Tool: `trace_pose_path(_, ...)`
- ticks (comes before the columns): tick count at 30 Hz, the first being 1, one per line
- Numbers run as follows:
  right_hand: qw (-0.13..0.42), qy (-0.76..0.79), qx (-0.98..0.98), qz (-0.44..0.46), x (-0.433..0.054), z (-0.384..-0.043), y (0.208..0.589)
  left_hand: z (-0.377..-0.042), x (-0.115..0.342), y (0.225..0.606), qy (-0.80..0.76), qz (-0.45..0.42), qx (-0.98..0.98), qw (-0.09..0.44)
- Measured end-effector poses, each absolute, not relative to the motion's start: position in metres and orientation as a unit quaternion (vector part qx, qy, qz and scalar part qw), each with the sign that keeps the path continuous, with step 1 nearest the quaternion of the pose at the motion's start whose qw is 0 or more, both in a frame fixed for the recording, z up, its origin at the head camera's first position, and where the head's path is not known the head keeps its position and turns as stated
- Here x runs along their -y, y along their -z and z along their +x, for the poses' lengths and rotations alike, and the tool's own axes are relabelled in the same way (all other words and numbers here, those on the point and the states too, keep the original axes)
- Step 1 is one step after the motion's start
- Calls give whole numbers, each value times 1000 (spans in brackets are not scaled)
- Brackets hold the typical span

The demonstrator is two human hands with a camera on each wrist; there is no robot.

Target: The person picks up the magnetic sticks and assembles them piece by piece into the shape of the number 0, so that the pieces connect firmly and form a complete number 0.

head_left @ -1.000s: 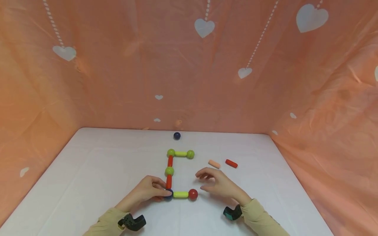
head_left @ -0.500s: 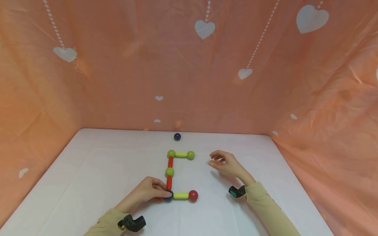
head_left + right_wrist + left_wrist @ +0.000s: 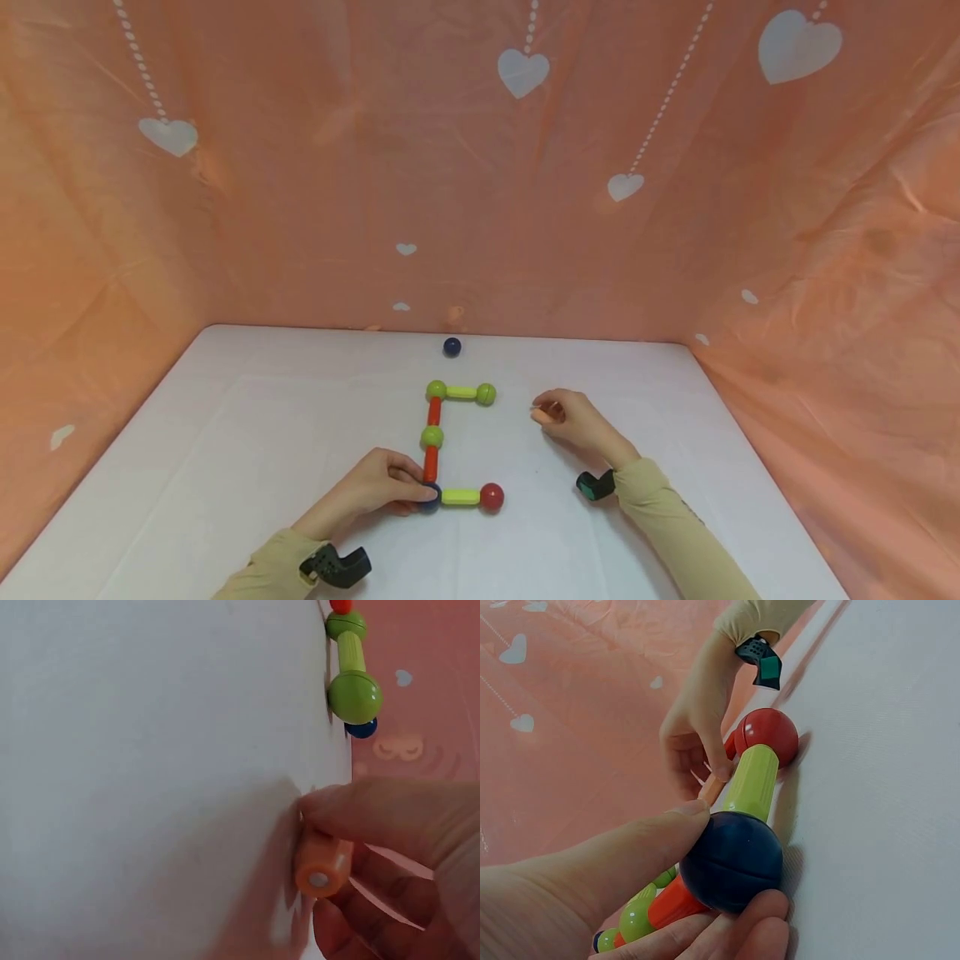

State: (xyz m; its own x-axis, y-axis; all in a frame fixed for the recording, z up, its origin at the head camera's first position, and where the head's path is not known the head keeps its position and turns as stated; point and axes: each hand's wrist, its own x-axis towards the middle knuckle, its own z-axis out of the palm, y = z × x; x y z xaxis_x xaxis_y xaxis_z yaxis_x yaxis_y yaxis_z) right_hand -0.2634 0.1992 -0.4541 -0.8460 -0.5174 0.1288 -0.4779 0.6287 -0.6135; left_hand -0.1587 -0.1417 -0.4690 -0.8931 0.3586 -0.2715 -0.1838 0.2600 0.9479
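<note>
My left hand (image 3: 375, 483) grips a dark blue ball (image 3: 735, 862) with thumb and fingers, at the near left corner of a C-shaped chain of balls and rods. From that ball a yellow-green rod (image 3: 461, 497) leads right to a red ball (image 3: 492, 497). Red rods (image 3: 431, 464) and green balls (image 3: 432, 437) run away from it, ending in another yellow-green rod (image 3: 461, 392) and green ball (image 3: 486, 394). Right of the chain, my right hand (image 3: 576, 419) pinches a light orange rod (image 3: 324, 862) with a metal disc in its end, close over the table.
A loose dark blue ball (image 3: 452, 347) lies near the far edge of the white table (image 3: 285, 392). Behind the table hangs an orange cloth (image 3: 315, 208) with white hearts, which also closes in both sides.
My right hand has moved away from beside the red ball to the loose rods and taken hold of the orange one. The loose red rod is now hidden in the head view. My left hand stays put.
</note>
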Motion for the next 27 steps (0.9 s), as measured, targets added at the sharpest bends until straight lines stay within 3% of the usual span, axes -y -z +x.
trace_pose_path(12,9,355,-883,-307,-191,-258,445,-159,141,469,-601,53,-765,226)
trace_pose_path(27,194,572,-780,-166,-156,-228,449,-158,140,469,-603,55,-765,219)
